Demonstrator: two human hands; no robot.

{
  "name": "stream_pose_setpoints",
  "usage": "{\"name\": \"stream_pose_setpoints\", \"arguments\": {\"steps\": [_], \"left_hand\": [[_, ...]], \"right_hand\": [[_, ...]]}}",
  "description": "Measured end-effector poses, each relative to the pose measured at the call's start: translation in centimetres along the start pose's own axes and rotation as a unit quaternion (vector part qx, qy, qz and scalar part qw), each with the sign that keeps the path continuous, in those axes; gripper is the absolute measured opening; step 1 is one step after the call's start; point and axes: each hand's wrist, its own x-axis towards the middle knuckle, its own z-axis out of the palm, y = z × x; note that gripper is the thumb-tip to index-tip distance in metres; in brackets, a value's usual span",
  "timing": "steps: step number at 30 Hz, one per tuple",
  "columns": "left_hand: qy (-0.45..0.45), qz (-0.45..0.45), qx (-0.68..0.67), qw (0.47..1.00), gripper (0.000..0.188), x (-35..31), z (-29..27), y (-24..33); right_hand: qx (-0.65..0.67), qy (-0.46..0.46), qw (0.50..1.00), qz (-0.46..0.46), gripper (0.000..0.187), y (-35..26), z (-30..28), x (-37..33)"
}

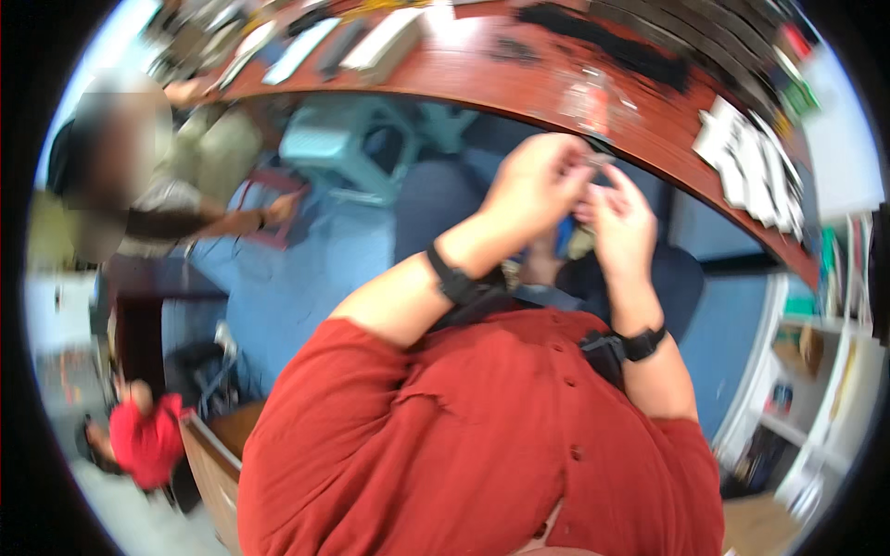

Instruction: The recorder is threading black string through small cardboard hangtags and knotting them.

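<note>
Both my hands are raised together in front of me, just short of the table's near edge. Thumb and fingers of my left hand (542, 181) are pinched at a small greyish piece (599, 159), too small and blurred to name. From the other side, my right hand (619, 218) closes its fingertips on the same piece. Just beyond the hands, a clear plastic bag (593, 100) with something orange-red in it lies on the reddish-brown table (464, 69). Dark bands circle both wrists.
Black strips (603, 46) lie along the table's far side, and white strips (751, 162) at the right. Long boxes (382, 46) sit at the left. A light-blue stool (343, 144) stands under the table. Another person (209, 222) sits at the left; white shelves (816, 389) stand at the right.
</note>
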Motion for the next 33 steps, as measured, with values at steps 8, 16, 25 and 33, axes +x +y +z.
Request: {"name": "stream_pose_setpoints", "arguments": {"steps": [8,16,25,33], "left_hand": [[-0.001,0.068,-0.091,0.994,0.012,0.3,-1.0,-0.5],[-0.044,0.139,-0.085,0.986,0.013,-1.9,-0.9,-0.1],[-0.167,-0.246,-0.364,0.883,0.02,0.1,-0.6,0.1],[-0.18,-0.329,-0.403,0.835,0.013,0.9,0.5,-0.8]], "right_hand": [[0.005,-0.01,0.999,0.053,0.011,-0.4,-0.1,-0.1],[0.047,-0.014,0.995,0.086,0.026,-1.4,-0.7,-1.2],[-0.03,-0.006,0.996,0.089,0.024,-4.5,-0.4,-0.3],[-0.077,-0.019,0.993,0.092,0.024,-4.0,-1.4,0.6]]}}
